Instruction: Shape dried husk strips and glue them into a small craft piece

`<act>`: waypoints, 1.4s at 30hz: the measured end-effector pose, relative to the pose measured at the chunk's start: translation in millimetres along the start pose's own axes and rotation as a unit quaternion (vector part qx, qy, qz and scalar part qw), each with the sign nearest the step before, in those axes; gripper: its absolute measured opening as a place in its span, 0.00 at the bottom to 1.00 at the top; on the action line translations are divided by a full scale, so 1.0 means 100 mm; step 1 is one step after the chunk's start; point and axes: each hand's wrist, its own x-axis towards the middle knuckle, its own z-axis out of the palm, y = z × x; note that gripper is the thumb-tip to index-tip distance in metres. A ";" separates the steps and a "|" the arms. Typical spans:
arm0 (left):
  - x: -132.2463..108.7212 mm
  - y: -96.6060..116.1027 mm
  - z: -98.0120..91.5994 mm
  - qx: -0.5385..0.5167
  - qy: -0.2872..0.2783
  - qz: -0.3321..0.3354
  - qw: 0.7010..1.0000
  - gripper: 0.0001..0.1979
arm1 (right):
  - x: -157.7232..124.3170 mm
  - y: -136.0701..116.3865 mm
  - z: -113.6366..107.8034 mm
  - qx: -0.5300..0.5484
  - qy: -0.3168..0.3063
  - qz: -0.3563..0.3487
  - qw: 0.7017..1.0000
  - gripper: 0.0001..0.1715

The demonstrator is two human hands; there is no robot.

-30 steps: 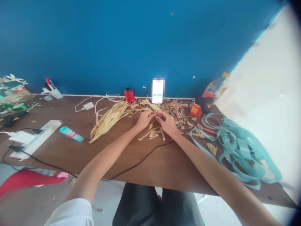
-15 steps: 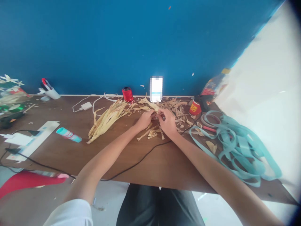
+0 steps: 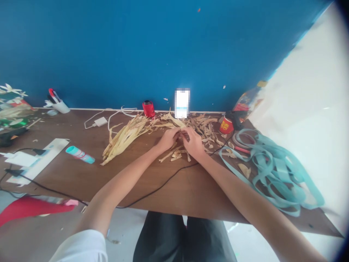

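My left hand (image 3: 168, 139) and my right hand (image 3: 193, 142) meet over the middle of the table, fingertips pinched close together. A pale strip of dried corn husk (image 3: 176, 121) rises from between them, its lower end hidden by the fingers. Cut husk scraps (image 3: 178, 154) lie on the wood just below my hands. More brown scraps (image 3: 205, 127) are heaped behind and to the right of them. To the left rests a bundle of long, yellowish dried husks (image 3: 127, 137).
A lit phone (image 3: 181, 103) leans on the blue wall. Nearby stand a red-wrapped roll (image 3: 148, 108) and a red paper cup (image 3: 226, 125). Tangled teal ribbon (image 3: 280, 171) covers the right side. Leftward are a blue tube (image 3: 80, 154) and a power strip (image 3: 40, 160). A black cable (image 3: 163, 186) crosses the front.
Both hands stay in the same place, with the fingers drawn slightly closer together around the husk. The view has shifted very slightly.
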 end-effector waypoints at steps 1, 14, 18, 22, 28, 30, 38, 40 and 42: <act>0.00 0.00 0.00 0.004 -0.002 0.004 1.000 0.10 | 0.00 0.00 0.00 -0.007 0.001 -0.005 1.000 0.13; 0.01 -0.02 -0.04 -0.081 -0.010 -0.064 0.995 0.09 | 0.00 0.08 0.01 -0.024 0.038 0.031 0.999 0.13; 0.01 -0.02 -0.03 -0.074 -0.012 -0.056 0.996 0.08 | 0.01 0.10 0.02 -0.015 0.039 0.010 0.999 0.13; 0.02 -0.06 -0.01 -0.078 -0.001 -0.045 0.996 0.10 | 0.02 0.12 0.03 -0.013 0.041 0.008 0.999 0.14; 0.03 -0.11 0.01 -0.088 0.012 -0.043 0.995 0.12 | 0.02 0.14 0.04 -0.021 0.031 0.015 0.999 0.16; 0.04 -0.12 0.02 -0.089 0.006 -0.039 0.995 0.13 | 0.02 0.14 0.03 -0.031 0.025 0.019 0.999 0.16; 0.04 -0.17 0.03 -0.150 -0.012 -0.066 0.986 0.13 | 0.03 0.16 0.04 -0.039 0.006 0.024 0.999 0.18; 0.04 -0.15 0.02 -0.168 -0.016 -0.070 0.983 0.13 | 0.03 0.17 0.04 -0.042 0.001 0.024 0.999 0.19; 0.04 -0.12 0.01 -0.180 -0.025 -0.064 0.981 0.13 | 0.03 0.17 0.04 -0.045 -0.003 0.026 0.999 0.19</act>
